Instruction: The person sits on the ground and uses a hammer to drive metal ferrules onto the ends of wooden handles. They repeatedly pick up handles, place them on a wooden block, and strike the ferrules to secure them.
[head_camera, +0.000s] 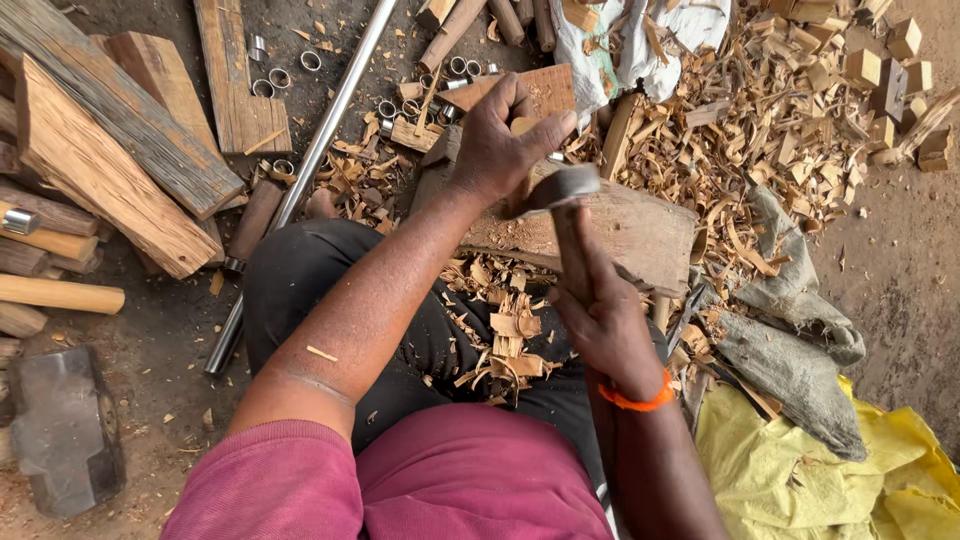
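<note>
Wood shavings (505, 345) already heaped on my lap, left hand (505, 140) gripping the small workpiece (523, 126) on the chopping block (630, 235) centre-far, right hand (605, 315) closed round the adze (565, 190), shaping seemingly mid-way, unfinished.

Single head view, looking steeply down, close over lap and chopping block (640, 235); ground fills frame edges.

left hand (505, 135) grips wood piece (523, 126) on chopping block (630, 232) | right hand (600, 310) holds adze (563, 186)
</note>
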